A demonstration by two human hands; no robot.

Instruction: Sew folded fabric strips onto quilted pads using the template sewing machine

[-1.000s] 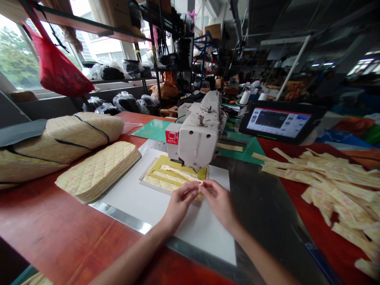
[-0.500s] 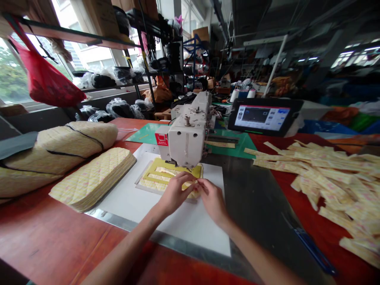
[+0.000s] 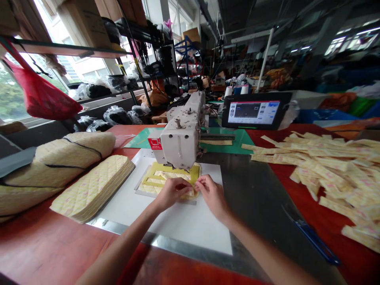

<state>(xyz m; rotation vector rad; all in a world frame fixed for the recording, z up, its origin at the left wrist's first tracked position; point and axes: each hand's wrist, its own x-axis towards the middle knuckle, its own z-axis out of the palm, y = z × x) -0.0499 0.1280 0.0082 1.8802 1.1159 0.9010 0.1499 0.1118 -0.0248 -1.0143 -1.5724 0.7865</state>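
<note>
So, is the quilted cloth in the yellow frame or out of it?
In: the quilted cloth shows through the slots of the yellow frame, and the left hand and right hand touch it.

I'm losing most of the yellow template (image 3: pixel 178 170) under the sewing machine head (image 3: pixel 178 144), while the left hand (image 3: pixel 171 193) and right hand (image 3: pixel 211 196) are covering the quilted piece (image 3: pixel 190 194). The bottom edge is cutting off the left forearm (image 3: pixel 118 249) and right forearm (image 3: pixel 261 253), and the tablet screen's (image 3: pixel 252 113) text is too small for me to read.
</note>
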